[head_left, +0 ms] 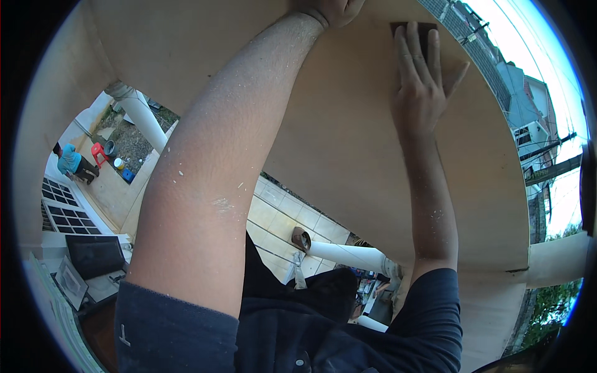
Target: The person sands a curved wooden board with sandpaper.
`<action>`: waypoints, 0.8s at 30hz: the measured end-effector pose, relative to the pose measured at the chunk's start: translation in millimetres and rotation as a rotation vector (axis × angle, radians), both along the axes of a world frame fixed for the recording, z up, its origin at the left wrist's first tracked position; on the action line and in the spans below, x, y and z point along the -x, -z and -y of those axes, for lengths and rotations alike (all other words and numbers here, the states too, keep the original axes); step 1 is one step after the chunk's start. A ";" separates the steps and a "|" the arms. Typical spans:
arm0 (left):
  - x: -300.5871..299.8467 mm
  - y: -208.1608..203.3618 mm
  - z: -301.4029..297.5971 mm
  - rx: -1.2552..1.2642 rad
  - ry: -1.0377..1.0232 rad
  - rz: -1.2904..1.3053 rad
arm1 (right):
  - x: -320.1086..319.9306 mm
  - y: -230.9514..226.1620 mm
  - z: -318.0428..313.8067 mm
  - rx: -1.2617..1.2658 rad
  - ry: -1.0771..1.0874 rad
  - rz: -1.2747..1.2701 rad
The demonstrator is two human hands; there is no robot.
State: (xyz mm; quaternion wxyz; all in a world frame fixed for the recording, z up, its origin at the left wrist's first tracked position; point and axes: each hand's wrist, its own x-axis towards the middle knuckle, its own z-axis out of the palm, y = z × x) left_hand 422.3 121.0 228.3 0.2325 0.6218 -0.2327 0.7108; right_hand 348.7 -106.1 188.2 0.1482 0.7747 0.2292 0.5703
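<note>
My right hand (420, 93) lies with fingers stretched over a dark brown piece of sandpaper (425, 32), pressing it against a smooth beige surface (348, 130) overhead. Part of the sheet shows between and beside the fingertips; the thumb sticks out to the right, off it. My left hand (333, 10) is raised to the top edge of the picture, beside the same surface. Its fingers are mostly cut off, so what they do is hidden. Pale dust and flecks dot both forearms.
At far left, a person in a blue top (73, 163) bends near a red stool (99, 153) and buckets. White columns (348, 253) stand over a tiled floor (283, 208) below. A dark flat panel (95, 255) sits at lower left. Overhead cables and houses lie beyond the surface's right edge.
</note>
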 end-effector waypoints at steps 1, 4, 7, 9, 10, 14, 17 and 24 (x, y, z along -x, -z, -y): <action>-7.8 0.9 8.0 0.002 0.030 0.019 | -1.8 23.3 4.3 0.104 0.012 -0.097; -4.1 7.1 4.4 -0.006 -0.088 -0.029 | 15.2 116.7 -11.0 0.403 -0.140 -0.305; -1.3 11.7 5.2 -0.012 -0.122 -0.035 | 17.7 157.8 0.7 0.545 -0.131 -0.322; 1.2 12.0 4.8 -0.028 -0.155 -0.084 | 13.6 134.4 -2.3 0.461 -0.233 -0.305; 0.3 8.6 6.2 -0.032 -0.135 -0.091 | 5.6 114.8 -2.6 0.414 -0.211 -0.251; 7.2 3.6 1.8 -0.045 -0.109 -0.057 | -8.0 28.1 -23.6 0.261 -0.190 -0.093; 9.4 5.7 -2.5 -0.038 -0.120 -0.068 | -2.7 41.2 -39.4 0.179 -0.152 -0.125; 2.7 13.0 9.5 -0.025 -0.155 -0.116 | 11.4 184.7 -9.0 0.507 -0.194 -0.384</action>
